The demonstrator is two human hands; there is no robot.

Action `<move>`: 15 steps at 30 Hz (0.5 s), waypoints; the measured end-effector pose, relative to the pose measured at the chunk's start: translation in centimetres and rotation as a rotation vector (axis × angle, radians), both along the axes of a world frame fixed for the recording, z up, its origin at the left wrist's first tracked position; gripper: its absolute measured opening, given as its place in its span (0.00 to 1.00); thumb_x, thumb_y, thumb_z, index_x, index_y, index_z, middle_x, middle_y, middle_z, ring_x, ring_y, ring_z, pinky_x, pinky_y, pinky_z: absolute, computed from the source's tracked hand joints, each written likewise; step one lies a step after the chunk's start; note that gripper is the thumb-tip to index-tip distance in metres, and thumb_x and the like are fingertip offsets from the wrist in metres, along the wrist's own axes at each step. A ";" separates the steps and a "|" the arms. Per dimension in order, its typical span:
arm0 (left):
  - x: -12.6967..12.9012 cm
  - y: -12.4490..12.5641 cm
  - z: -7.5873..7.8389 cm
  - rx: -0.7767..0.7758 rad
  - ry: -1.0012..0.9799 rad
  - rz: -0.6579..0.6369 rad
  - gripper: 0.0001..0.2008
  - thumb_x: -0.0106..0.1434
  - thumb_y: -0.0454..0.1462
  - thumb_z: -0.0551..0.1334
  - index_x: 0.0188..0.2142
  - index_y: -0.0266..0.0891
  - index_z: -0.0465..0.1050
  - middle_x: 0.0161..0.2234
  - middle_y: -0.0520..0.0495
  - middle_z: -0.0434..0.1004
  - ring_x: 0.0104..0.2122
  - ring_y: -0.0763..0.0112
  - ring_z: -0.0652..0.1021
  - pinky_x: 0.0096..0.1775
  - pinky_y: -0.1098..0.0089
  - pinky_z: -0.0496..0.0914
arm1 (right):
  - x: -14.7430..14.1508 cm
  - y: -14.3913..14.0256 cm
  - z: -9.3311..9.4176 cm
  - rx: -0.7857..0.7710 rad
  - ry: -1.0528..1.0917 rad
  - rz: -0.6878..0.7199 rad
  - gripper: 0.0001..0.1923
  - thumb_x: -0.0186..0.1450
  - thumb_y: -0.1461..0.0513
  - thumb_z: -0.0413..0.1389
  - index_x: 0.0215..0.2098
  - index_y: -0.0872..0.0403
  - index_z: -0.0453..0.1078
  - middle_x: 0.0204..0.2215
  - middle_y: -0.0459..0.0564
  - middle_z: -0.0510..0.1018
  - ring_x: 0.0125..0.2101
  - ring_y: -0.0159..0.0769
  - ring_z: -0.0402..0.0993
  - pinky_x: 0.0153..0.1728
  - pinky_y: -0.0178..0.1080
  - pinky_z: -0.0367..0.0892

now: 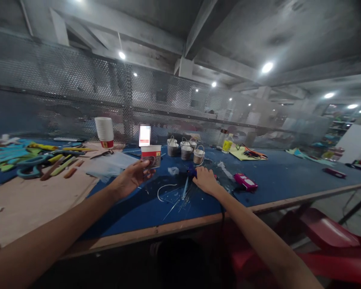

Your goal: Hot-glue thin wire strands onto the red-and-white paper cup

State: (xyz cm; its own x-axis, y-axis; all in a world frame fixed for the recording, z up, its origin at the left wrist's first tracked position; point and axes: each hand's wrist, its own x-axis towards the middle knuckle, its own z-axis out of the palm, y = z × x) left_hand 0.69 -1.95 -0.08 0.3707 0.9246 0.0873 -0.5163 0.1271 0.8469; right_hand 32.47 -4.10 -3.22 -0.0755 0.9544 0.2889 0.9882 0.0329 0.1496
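Note:
In the head view, my left hand (135, 176) grips a paper cup (151, 154) held above the table. The cup's rim is white, a red band runs below it, and its lower part is greyish. My right hand (207, 180) is closed over a blue glue gun (191, 171) low at the tabletop; the fingers hide most of its body. A pale thin stick (185, 188) and fine glue strands lie near its front. Beyond the hands stand several small grey-wrapped cups with looped handles (186, 152).
A stack of paper cups (104, 130) stands at the back left. Scissors (31, 166), pens and coloured cut-outs crowd the left. Right of my right hand lies a magenta object (245, 182); behind it are a yellow-labelled bottle (228, 144) and yellow sheet (247, 153). Red chairs (331, 228) stand right.

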 end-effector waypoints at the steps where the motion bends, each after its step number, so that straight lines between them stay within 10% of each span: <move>1: 0.0 -0.1 0.0 0.009 0.004 0.000 0.15 0.60 0.34 0.73 0.47 0.37 0.81 0.43 0.47 0.87 0.36 0.69 0.83 0.39 0.71 0.78 | 0.1 -0.1 0.0 -0.001 -0.002 0.002 0.20 0.73 0.59 0.49 0.57 0.62 0.68 0.54 0.67 0.76 0.54 0.55 0.73 0.52 0.50 0.63; 8: 0.4 -0.4 0.1 0.043 0.024 0.051 0.19 0.59 0.34 0.75 0.50 0.39 0.80 0.47 0.46 0.86 0.40 0.68 0.84 0.45 0.69 0.77 | -1.9 -1.0 2.1 0.118 0.126 0.096 0.20 0.71 0.57 0.55 0.57 0.59 0.72 0.56 0.66 0.75 0.57 0.57 0.69 0.55 0.53 0.61; 15: 1.0 -0.7 0.1 0.152 0.090 0.087 0.21 0.57 0.38 0.76 0.51 0.43 0.79 0.53 0.43 0.84 0.54 0.59 0.81 0.53 0.64 0.75 | -10.9 -0.6 4.3 -0.259 1.209 0.588 0.23 0.62 0.46 0.67 0.45 0.54 0.78 0.43 0.54 0.83 0.42 0.45 0.79 0.46 0.46 0.72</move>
